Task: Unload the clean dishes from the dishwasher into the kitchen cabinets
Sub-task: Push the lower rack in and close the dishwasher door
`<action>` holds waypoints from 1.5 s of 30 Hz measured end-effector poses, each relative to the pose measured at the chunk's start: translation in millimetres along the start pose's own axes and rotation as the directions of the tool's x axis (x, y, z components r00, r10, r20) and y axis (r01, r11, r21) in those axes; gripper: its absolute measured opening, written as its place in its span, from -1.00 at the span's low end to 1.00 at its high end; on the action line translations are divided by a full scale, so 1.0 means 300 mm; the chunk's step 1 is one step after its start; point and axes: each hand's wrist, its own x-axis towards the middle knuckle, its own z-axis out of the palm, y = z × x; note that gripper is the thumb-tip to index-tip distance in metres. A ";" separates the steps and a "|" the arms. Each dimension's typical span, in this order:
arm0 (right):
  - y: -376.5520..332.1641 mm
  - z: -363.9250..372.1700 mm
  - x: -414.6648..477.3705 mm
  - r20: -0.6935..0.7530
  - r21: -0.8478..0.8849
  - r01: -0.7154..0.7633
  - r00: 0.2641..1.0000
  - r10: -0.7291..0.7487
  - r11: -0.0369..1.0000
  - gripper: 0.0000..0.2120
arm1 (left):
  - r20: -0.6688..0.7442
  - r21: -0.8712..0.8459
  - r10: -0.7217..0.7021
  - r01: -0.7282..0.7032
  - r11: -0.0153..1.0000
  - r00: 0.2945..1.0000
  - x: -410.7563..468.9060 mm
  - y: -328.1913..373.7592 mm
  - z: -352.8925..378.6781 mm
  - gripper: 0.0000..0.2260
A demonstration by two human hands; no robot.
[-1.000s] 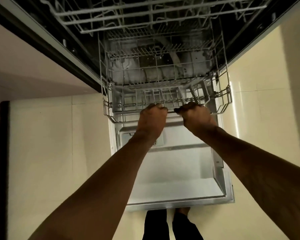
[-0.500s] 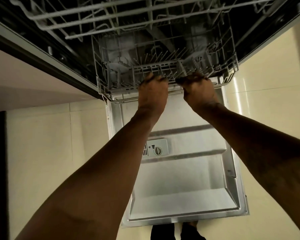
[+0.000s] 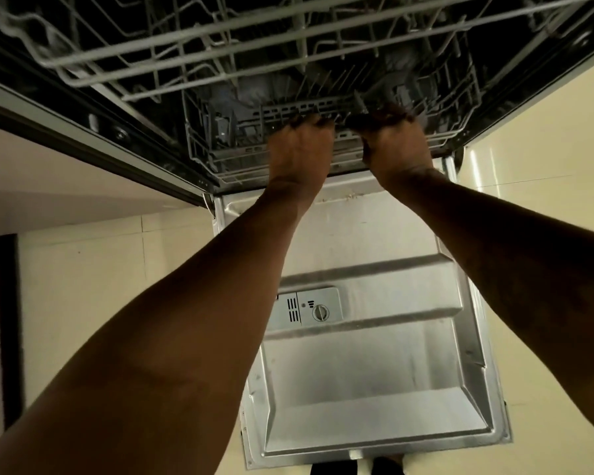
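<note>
Lower rack (image 3: 227, 159): top centre of frame, mostly inside dishwasher tub, under upper rack (image 3: 192, 46).
Left hand (image 3: 299, 149), right hand (image 3: 396, 145): side by side, fingers curled over lower rack's front rim, both gripping it.
No dishes visible in either rack, though interior is dark.
Door (image 3: 374, 371): flat open, lower centre; detergent dispenser (image 3: 309, 308) on it.
Cabinets out of view.
Judgement: unloading looks about done; left to do is seat rack, shut door.

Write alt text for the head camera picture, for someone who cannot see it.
Seen from above, a person's left hand and right hand grip the front rim of the lower dishwasher rack, mostly inside the machine. The steel door lies open below the arms.
</note>
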 end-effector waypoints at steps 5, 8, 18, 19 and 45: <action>0.010 0.013 0.003 -0.016 0.007 0.013 1.000 -0.013 1.000 -0.50 | -0.135 0.057 0.055 -0.048 0.997 0.989 -0.016 -0.022 -0.001 -0.60; -0.013 0.007 -0.002 -0.037 0.021 0.000 0.999 0.000 1.000 -0.52 | -0.069 0.033 0.028 -0.026 0.999 0.997 -0.011 -0.017 -0.009 -0.61; -0.075 -0.076 -0.058 0.051 0.099 -0.123 0.992 0.118 0.987 -0.68 | -0.087 -0.196 -0.044 0.026 0.980 0.995 -0.121 -0.076 0.010 -0.79; -0.083 -0.081 -0.087 0.048 0.106 -0.127 0.991 0.122 0.986 -0.64 | -0.082 -0.202 -0.056 0.038 0.979 0.995 -0.163 -0.085 0.018 -0.77; -0.597 -0.282 -1.239 0.688 0.226 -0.841 0.495 0.530 0.491 -0.77 | 0.633 -0.311 -0.559 0.837 0.450 0.536 -1.295 0.440 -0.111 -0.89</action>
